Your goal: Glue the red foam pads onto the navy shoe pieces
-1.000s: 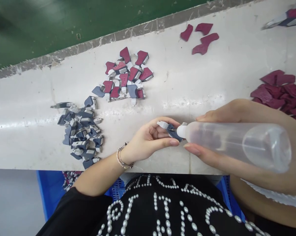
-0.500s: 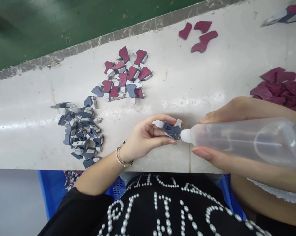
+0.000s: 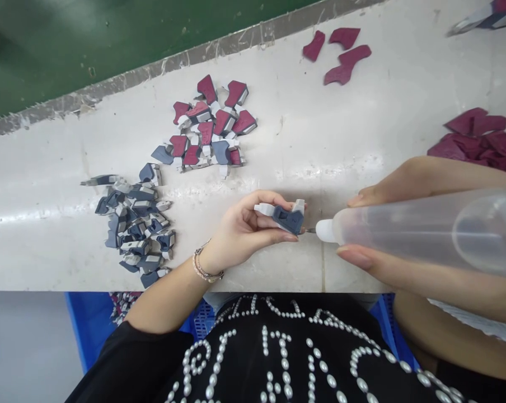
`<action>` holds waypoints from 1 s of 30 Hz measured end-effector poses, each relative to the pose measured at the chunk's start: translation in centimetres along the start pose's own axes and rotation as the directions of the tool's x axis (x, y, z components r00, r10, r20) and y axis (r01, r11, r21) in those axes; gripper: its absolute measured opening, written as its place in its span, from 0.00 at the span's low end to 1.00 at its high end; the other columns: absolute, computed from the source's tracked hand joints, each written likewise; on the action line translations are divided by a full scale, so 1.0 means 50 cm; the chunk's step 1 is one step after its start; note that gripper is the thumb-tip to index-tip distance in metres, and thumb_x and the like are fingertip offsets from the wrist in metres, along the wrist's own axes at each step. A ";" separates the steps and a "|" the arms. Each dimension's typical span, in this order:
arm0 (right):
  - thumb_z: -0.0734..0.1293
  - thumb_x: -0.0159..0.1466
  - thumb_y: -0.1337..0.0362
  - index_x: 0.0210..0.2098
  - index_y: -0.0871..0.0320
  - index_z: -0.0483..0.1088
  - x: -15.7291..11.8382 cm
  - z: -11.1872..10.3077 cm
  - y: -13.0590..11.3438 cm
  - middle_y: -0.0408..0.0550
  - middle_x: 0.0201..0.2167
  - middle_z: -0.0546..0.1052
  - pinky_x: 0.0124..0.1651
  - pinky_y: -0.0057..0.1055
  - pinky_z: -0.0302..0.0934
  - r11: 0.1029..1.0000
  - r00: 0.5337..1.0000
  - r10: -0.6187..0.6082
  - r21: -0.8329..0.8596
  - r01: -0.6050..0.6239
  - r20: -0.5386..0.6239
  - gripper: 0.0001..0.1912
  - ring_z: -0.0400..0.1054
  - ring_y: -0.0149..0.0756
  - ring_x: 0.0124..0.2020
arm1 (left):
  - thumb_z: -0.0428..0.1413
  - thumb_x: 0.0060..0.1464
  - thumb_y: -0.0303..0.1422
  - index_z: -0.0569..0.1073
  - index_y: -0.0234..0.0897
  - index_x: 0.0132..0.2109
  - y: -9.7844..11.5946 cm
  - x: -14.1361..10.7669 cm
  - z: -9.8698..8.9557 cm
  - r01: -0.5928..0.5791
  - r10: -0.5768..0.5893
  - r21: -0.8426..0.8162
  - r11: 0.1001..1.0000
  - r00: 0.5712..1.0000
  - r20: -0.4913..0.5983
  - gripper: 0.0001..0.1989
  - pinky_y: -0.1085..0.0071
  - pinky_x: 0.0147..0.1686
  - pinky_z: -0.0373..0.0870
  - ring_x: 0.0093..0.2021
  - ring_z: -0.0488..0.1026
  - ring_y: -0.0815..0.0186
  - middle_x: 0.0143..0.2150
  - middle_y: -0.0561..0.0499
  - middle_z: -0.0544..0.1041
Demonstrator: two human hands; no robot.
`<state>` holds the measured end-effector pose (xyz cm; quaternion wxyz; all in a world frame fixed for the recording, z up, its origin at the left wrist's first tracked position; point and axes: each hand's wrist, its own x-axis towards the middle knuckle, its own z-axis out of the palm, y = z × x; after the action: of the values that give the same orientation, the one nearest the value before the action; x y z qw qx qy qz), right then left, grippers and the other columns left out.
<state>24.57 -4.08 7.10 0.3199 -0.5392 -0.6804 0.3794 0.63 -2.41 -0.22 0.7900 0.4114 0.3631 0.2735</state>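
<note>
Between the fingertips and thumb of my left hand (image 3: 247, 226) is a small grey-and-white plastic part (image 3: 287, 218), its hollow dark side facing up. My right hand (image 3: 408, 184) is wrapped round a clear squeeze bottle (image 3: 408, 226), lying almost level. A white cap with a thin metal needle tip points left at the part; the tip is close to its right edge, and whether it touches I cannot tell. To the left lies a heap of similar grey-and-white parts (image 3: 141, 224). Further back sits a cluster of parts with maroon faces (image 3: 206, 127).
A maroon pile of loose pieces (image 3: 473, 143) lies at right, partly behind my right hand. Several more maroon pieces (image 3: 345, 61) are at the back. Another item (image 3: 486, 19) is cut off at top right. Below the white table (image 3: 299, 168) stands a blue crate (image 3: 79, 319).
The bottle has drawn back slightly to the right, so its needle tip now shows beside the part. The part has turned a little in my left hand.
</note>
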 end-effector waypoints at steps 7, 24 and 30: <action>0.77 0.63 0.53 0.31 0.48 0.70 -0.004 -0.008 0.004 0.40 0.29 0.74 0.19 0.38 0.56 1.000 1.000 0.009 0.000 -0.009 0.002 0.13 0.67 0.33 0.25 | 0.73 0.48 0.28 0.72 0.37 0.46 -0.002 0.004 -0.001 -0.002 0.002 0.005 1.000 1.000 -0.001 0.21 0.73 0.41 0.86 0.38 0.86 0.65 0.47 0.49 0.85; 0.73 0.66 0.50 0.31 0.49 0.65 0.002 0.002 -0.001 0.40 0.29 0.71 0.23 0.36 0.60 1.000 0.999 -0.027 0.015 0.027 0.017 0.16 0.65 0.33 0.26 | 0.73 0.49 0.31 0.73 0.36 0.44 0.007 0.002 0.001 0.127 -0.125 -0.035 0.991 0.989 0.077 0.20 0.75 0.40 0.85 0.38 0.86 0.63 0.38 0.51 0.85; 0.71 0.67 0.47 0.31 0.52 0.63 0.009 0.021 0.004 0.38 0.26 0.68 0.18 0.31 0.58 0.996 0.995 -0.085 -0.029 0.087 0.057 0.19 0.63 0.27 0.21 | 0.71 0.52 0.30 0.73 0.38 0.46 0.002 -0.001 0.004 0.107 -0.106 -0.007 0.994 0.988 0.114 0.18 0.76 0.43 0.85 0.40 0.86 0.65 0.40 0.53 0.85</action>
<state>23.69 -3.78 6.41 0.3084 -0.5036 -0.7175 0.3694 0.73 -2.51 -0.05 0.8255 0.4011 0.3373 0.2094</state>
